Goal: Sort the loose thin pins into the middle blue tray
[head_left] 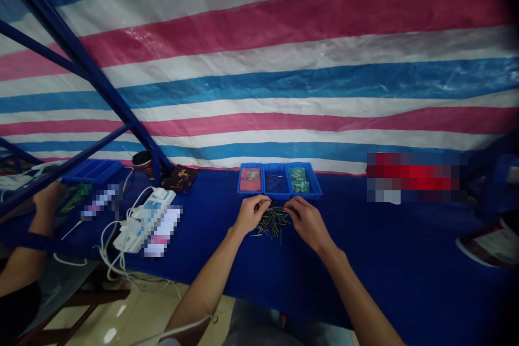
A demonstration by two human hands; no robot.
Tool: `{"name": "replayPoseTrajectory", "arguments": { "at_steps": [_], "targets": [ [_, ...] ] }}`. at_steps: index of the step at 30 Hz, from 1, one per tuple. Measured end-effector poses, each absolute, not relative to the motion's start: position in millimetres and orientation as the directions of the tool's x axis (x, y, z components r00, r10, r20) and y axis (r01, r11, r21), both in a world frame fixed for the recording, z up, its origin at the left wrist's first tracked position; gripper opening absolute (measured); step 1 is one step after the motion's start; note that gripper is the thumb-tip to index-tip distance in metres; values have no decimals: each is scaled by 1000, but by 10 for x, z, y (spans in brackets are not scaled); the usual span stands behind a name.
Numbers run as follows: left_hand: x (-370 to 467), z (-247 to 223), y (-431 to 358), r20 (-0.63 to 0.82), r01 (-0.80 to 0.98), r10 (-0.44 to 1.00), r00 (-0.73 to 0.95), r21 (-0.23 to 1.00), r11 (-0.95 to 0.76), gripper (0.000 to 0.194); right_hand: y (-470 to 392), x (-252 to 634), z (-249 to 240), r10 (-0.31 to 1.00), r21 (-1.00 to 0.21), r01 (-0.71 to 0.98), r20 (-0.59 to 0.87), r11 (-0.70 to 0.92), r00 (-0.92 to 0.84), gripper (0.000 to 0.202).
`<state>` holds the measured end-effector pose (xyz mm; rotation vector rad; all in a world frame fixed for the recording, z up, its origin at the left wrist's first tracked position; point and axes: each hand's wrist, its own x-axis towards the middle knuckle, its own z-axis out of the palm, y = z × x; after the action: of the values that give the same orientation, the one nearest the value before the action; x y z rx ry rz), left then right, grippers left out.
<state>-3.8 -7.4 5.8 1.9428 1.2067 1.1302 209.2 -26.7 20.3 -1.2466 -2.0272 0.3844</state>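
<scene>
The pins [274, 223] lie in a loose heap on the surface [211, 211], nearer its far edge. At the heap's left, the left hand [250, 214] has thumb and fingertips drawn together; I cannot tell whether they grip a pin. The right hand [306, 220], fingers bent, is at the heap's right, its grip also unclear. Three blue trays [316, 186] stand along the far edge.
</scene>
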Motion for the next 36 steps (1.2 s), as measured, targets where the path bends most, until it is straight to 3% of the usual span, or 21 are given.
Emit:
{"name": "replayPoseTrajectory", "arguments": {
  "at_steps": [4, 8, 13, 24, 36],
  "targets": [
    [-29, 58, -71, 364, 442, 901, 236, 786, -433, 33, -100, 1862, 175, 780, -505, 615, 529, 606, -334, 27],
    [-27, 47, -64, 357, 449, 897, 261, 778, -440, 30, -128, 1785, 37, 775, -534, 596, 574, 600, -265, 28],
    [-23, 38, -60, 357, 427, 875, 327, 770, -474, 26, -211, 1797, -27, 804, -589, 579, 549, 565, -226, 27],
    [-36, 42, -47, 393, 445, 893, 220, 774, -451, 32, -18, 1699, 17, 777, -518, 598, 535, 612, -332, 28],
    [-26, 50, -82, 409, 446, 866, 286, 744, -498, 31, -101, 1688, -85, 834, -531, 658, 459, 534, -306, 32]
  ]
}}
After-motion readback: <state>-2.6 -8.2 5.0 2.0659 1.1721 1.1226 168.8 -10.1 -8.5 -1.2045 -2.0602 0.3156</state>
